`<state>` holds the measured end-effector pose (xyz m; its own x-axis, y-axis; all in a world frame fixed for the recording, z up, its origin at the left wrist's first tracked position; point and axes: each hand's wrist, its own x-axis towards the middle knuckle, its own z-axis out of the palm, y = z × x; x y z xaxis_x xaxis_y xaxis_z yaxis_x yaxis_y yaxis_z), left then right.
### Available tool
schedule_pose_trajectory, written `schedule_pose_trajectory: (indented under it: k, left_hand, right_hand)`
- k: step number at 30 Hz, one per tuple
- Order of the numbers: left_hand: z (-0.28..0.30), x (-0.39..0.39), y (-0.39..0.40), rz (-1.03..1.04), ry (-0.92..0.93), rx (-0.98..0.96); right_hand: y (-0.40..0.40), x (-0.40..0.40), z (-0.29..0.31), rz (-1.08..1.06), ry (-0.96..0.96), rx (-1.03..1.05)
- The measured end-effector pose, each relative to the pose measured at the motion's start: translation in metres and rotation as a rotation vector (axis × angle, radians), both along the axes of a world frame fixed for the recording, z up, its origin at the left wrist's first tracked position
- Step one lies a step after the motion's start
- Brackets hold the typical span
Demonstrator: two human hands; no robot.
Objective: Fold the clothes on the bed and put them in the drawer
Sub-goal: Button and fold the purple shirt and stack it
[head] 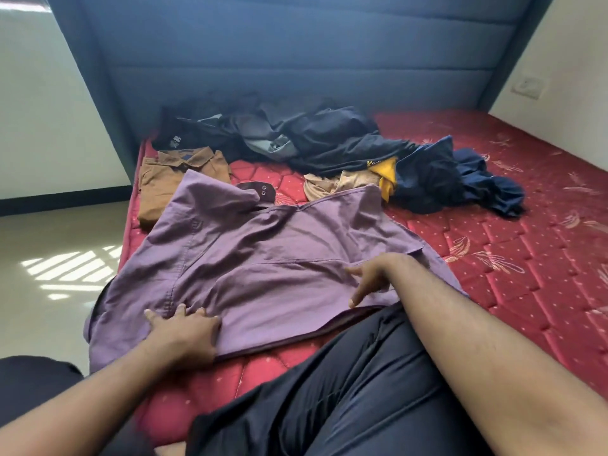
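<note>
The left hand [184, 334] lay flat on the near left part of the purple shirt [263, 258], fingers spread and pressing the cloth down, gripping nothing. The right hand [371, 278] rested on the shirt's near right side with its fingers straight and loosely apart, index finger pointing down at the fabric. The shirt lay spread out on the near part of the red mattress [510, 258], its collar toward the far side. Just beyond it on the left sat a folded brown shirt [171, 182]. Farther back a heap of dark clothes [312, 136] stretched across the bed, with a beige garment [332, 185] and a yellow piece [386, 174] at its near edge. A blue padded headboard [296, 54] rose behind.
</note>
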<state>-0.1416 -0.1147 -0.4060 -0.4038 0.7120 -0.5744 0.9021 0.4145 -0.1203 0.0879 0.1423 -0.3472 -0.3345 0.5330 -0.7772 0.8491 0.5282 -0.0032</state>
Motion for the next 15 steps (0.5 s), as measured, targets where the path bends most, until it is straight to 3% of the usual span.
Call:
schedule_pose_trajectory:
  k: [2,6,11,15]
  left_hand:
    - [0.007,0.000,0.031,-0.063,0.089,0.192]
    - [-0.001,0.011,0.101,-0.157,0.002,0.471]
    - [-0.019,0.024,0.176,-0.210,-0.092,0.422]
    - [-0.042,0.012,0.214,-0.172,-0.221,0.382]
  right_hand:
    - [0.016,0.007,-0.001,-0.136,0.209,0.041]
    - [0.054,0.017,-0.021,-0.252,0.588,0.439]
    - [0.102,0.043,-0.062,-0.423,0.520,0.604]
    - [0.140,0.046,-0.089,-0.538,0.410,0.592]
